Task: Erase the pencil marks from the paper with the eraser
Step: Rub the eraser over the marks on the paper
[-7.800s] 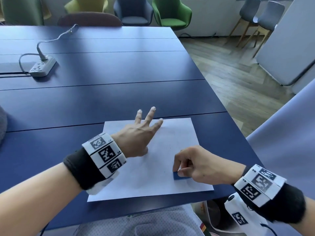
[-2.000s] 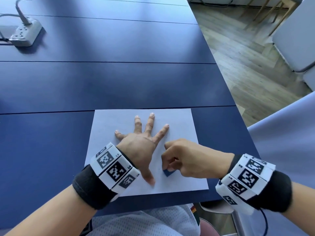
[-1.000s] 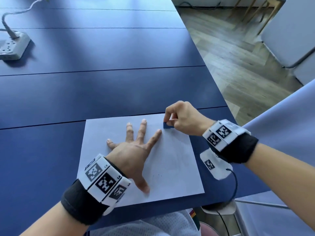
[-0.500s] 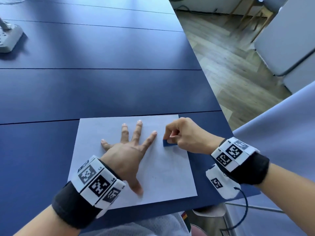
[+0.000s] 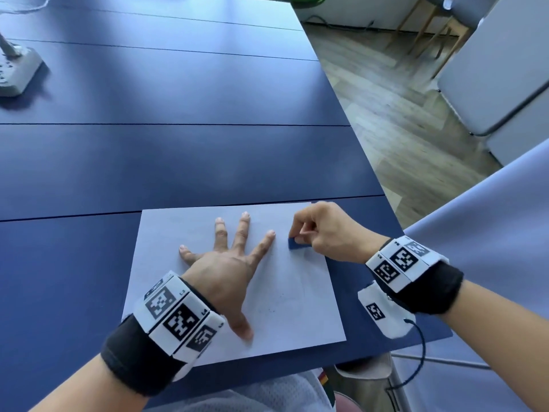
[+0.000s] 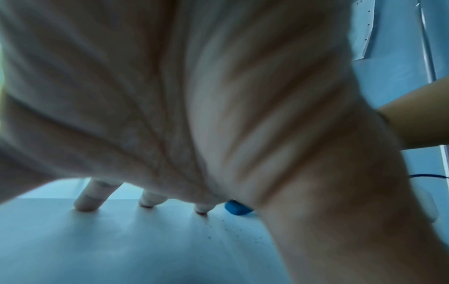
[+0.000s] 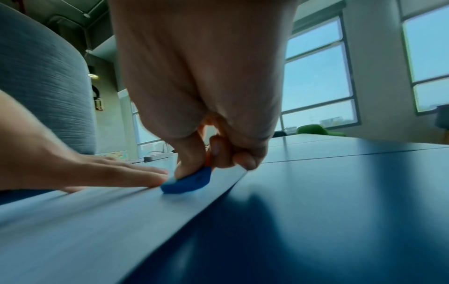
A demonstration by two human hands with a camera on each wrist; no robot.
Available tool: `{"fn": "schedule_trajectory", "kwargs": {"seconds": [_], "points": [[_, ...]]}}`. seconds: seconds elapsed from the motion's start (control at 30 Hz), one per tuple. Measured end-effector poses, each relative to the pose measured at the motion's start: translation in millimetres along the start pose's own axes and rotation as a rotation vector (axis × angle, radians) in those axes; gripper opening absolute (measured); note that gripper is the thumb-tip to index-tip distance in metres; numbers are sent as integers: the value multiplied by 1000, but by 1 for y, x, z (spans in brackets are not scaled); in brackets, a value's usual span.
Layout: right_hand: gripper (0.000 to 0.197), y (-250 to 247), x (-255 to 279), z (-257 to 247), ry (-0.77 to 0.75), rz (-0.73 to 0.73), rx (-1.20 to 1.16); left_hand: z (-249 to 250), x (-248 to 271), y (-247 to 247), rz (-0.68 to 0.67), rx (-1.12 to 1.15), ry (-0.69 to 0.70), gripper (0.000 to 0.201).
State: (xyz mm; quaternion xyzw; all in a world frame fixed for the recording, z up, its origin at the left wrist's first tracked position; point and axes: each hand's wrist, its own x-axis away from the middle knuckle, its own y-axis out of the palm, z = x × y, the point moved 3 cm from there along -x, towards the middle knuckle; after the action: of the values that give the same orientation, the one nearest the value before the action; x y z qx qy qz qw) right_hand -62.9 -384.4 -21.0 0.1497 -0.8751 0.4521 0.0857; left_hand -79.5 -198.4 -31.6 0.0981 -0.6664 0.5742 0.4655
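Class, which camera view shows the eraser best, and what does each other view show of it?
The right wrist view: the eraser is large and close, pinched by the right hand and touching the paper. The head view shows a small blue block half hidden by fingers. The left wrist view shows only one rounded end.

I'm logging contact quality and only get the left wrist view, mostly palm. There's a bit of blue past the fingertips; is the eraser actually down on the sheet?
Observer: Yes. In the right wrist view the eraser is tilted, its lower edge on the paper.
Operator: How is it held?
Observer: The right hand pinches it between thumb and fingers; the rest are curled.
Operator: Where on the sheet is that?
Observer: On the head view, near the paper's far right corner, just right of the left hand's index fingertip.
Operator: Is my hand flat?
Observer: Fingers spread and straight, pressing the paper onto the blue table.
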Motion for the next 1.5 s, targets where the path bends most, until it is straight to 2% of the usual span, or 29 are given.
{"fn": "schedule_trajectory", "kwargs": {"seconds": [0.07, 0.1, 0.2, 0.23, 0.37, 0.4, 0.43, 0.53, 0.57, 0.7, 0.77, 0.87, 0.9, 1.0, 1.07, 1.2, 1.23, 1.33, 1.37, 1.43, 1.5], "points": [[15, 1, 1, 0, -3, 88, -39, 0, 0, 0, 11, 5, 4, 158], [15, 5, 8, 0, -14, 77, -45, 0, 0, 0, 18, 4, 6, 158], [20, 21, 30, -5, -57, -137, -11, 0, 1, 1, 35, -4, 6, 157], [21, 21, 32, -6, -60, -167, 2, 0, 1, 1, 36, -6, 5, 157], [20, 13, 19, -2, -49, 60, -34, 0, 0, 0, 47, 7, -5, 157], [20, 15, 20, -1, -54, 79, -47, -1, 0, 0, 50, 8, -6, 157], [20, 17, 24, -1, -66, 56, -48, -1, -1, 0, 51, 8, -5, 157], [20, 21, 31, -5, -57, -148, -24, 0, 0, 0, 46, -1, -8, 157], [21, 18, 26, -7, -51, -149, -14, 0, -1, 0, 42, -3, -9, 157], [18, 7, 0, -9, -46, 83, -49, -1, -2, 0, 43, 6, -9, 157], [21, 13, 10, -9, -66, 19, -55, 0, -1, 0, 45, 4, -7, 157], [24, 26, 34, -15, -84, -218, -26, 0, -2, 0, 37, -3, -17, 157], [23, 24, 33, -15, -81, -226, -11, 1, -2, 1, 36, -7, -19, 157], [18, 13, 18, -9, -51, -18, -8, 0, -3, 0, 40, -11, -16, 158], [17, 14, 22, -7, -43, 20, -25, 0, -3, 0, 53, -11, -11, 158], [23, 26, 47, -11, -60, -223, -4, 5, -3, -2, 90, -63, -11, 155], [23, 22, 44, -11, -56, -190, 9, 7, -3, -3, 90, -73, -13, 154], [22, 7, 25, -1, -9, 76, 7, 9, -4, -5, 88, -88, -14, 155], [22, 5, 24, 2, 7, 115, -15, 9, -4, -5, 89, -88, -16, 155], [22, 11, 35, 4, -3, 52, -32, 9, -4, -5, 88, -93, -22, 155], [20, 19, 50, -2, -32, -107, -4, 9, -5, -5, 73, -98, -30, 154]]}}
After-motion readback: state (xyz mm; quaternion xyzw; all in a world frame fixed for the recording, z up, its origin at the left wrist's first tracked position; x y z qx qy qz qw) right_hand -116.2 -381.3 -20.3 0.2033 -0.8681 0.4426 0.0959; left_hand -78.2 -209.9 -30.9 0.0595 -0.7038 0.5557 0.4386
